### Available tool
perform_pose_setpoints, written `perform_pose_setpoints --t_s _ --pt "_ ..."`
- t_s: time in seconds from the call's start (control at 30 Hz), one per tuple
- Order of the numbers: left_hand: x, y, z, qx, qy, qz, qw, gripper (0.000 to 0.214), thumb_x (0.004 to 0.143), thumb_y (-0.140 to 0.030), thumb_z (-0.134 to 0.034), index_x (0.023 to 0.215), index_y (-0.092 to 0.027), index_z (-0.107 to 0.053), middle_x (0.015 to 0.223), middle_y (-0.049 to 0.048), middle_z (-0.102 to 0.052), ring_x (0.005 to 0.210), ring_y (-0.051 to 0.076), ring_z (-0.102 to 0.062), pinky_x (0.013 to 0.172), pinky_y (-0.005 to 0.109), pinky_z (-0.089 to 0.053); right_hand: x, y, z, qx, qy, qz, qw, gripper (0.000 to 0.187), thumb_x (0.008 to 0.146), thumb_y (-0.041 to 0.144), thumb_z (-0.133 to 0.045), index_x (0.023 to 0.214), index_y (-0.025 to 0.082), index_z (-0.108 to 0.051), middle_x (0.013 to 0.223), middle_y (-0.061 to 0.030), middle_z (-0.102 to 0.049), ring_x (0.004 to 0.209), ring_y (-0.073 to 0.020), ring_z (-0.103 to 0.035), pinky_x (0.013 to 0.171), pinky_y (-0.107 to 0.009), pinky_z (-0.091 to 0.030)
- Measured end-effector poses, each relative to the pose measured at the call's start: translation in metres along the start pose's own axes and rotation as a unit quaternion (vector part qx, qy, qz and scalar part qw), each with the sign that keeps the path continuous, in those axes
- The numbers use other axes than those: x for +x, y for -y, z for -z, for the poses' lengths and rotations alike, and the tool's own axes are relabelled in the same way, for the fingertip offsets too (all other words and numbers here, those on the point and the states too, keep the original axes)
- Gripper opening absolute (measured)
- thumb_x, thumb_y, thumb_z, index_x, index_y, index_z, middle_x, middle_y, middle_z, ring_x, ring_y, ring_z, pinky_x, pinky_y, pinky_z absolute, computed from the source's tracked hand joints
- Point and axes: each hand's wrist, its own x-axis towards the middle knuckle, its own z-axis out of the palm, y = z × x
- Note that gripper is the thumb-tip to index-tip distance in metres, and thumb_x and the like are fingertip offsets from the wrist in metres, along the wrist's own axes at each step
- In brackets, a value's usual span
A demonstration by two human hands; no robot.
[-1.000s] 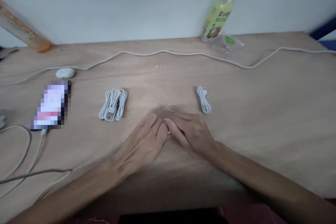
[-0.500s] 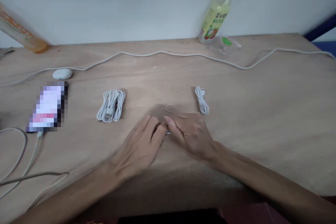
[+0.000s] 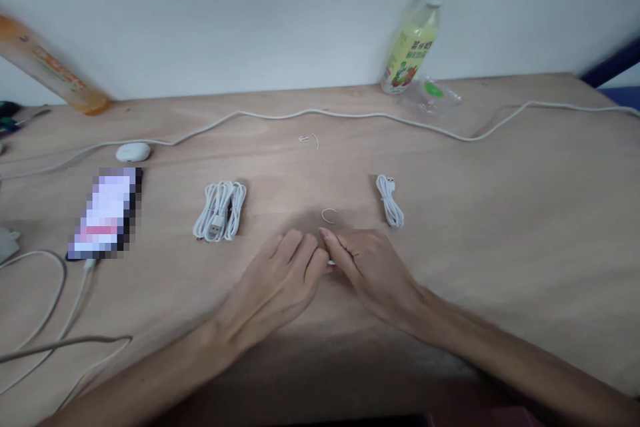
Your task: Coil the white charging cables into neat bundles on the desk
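Note:
My left hand (image 3: 287,270) and my right hand (image 3: 373,267) meet over the wooden table, fingers curled in and thumbs close together. Between them a small white bit (image 3: 331,263) shows; the rest of what they hold is hidden behind the fingers. Just beyond my fingertips, a thin curved white tie (image 3: 329,215) lies on the wood. To the left rests a group of coiled white USB cables (image 3: 220,211), bundled side by side. One coiled white USB cable (image 3: 390,201) lies on the right. Several short loose ties (image 3: 310,140) sit farther back.
A lit phone (image 3: 105,213) with a plugged-in cable lies at left, near a white earbud case (image 3: 133,151). One long white cord (image 3: 310,112) crosses the back. An orange bottle (image 3: 60,77), a yellow-green bottle (image 3: 413,47) and clear plastic packaging (image 3: 433,97) are by the wall.
The whole view has shifted slightly, so things appear lower and a little to the right. Both hands stay together, with the left fingers curled a bit more tightly.

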Motion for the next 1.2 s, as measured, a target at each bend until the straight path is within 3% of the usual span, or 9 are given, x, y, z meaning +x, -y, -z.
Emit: perform_pose_setpoints --t_s 0.1,0.3,0.6,0.83,1.03,1.2 --pt "0.0 0.001 0.003 0.018 0.017 -0.015 1.0 0.028 0.112 -0.006 -0.036 0.111 -0.009 -0.064 0.091 0.0086 -0.07 0.082 0.027 -0.058 0.073 0.04 -0.044 0.002 0.001 0.001 0.019 0.025 -0.04 0.999 0.051 0.113 0.033 -0.038 0.063 0.023 -0.04 0.058 0.0034 -0.046 0.053 -0.0118 -0.04 0.054 -0.029 -0.029" --pt "0.0 0.002 0.001 0.009 0.035 -0.01 0.999 0.026 0.111 -0.009 -0.042 0.096 -0.017 -0.061 0.077 0.0037 -0.06 0.074 0.026 -0.054 0.069 0.04 -0.039 0.004 0.005 0.005 0.032 0.051 -0.064 0.996 0.052 0.113 0.036 -0.035 0.062 0.024 -0.033 0.057 0.0038 -0.042 0.053 -0.0111 -0.036 0.055 -0.031 -0.027" --pt "-0.003 0.003 -0.006 0.001 0.047 -0.024 0.999 0.024 0.108 -0.006 -0.041 0.097 -0.015 -0.061 0.08 0.004 -0.06 0.073 0.026 -0.055 0.069 0.04 -0.04 0.003 0.003 0.006 -0.021 0.068 -0.079 0.994 0.055 0.112 0.034 -0.038 0.059 0.024 -0.034 0.053 0.0035 -0.04 0.05 -0.0115 -0.035 0.056 -0.033 -0.027" --pt "-0.004 0.003 -0.009 0.004 0.057 -0.024 0.998 0.029 0.109 -0.005 -0.035 0.099 -0.016 -0.06 0.08 0.0041 -0.062 0.075 0.026 -0.055 0.07 0.039 -0.041 0.004 0.003 0.006 -0.05 0.066 -0.063 0.995 0.055 0.113 0.028 -0.04 0.059 0.024 -0.037 0.052 0.0029 -0.047 0.048 -0.0109 -0.04 0.055 -0.032 -0.027" --pt "-0.005 0.004 -0.01 -0.017 0.046 -0.022 0.999 0.031 0.111 -0.004 -0.033 0.1 -0.015 -0.06 0.08 0.0052 -0.063 0.075 0.026 -0.056 0.071 0.04 -0.039 0.004 0.004 0.005 0.01 0.05 -0.045 0.998 0.059 0.115 0.035 -0.039 0.057 0.024 -0.039 0.051 0.004 -0.046 0.046 -0.0111 -0.042 0.054 -0.031 -0.033" --pt "-0.005 0.004 -0.011 -0.049 0.032 -0.005 0.998 0.042 0.116 -0.01 -0.026 0.092 -0.016 -0.059 0.079 0.0062 -0.062 0.074 0.026 -0.053 0.069 0.04 -0.038 0.004 0.006 0.01 0.041 -0.012 -0.063 0.997 0.057 0.116 0.041 -0.037 0.067 0.022 -0.058 0.065 -0.0008 -0.065 0.06 -0.0155 -0.059 0.062 -0.031 -0.042"
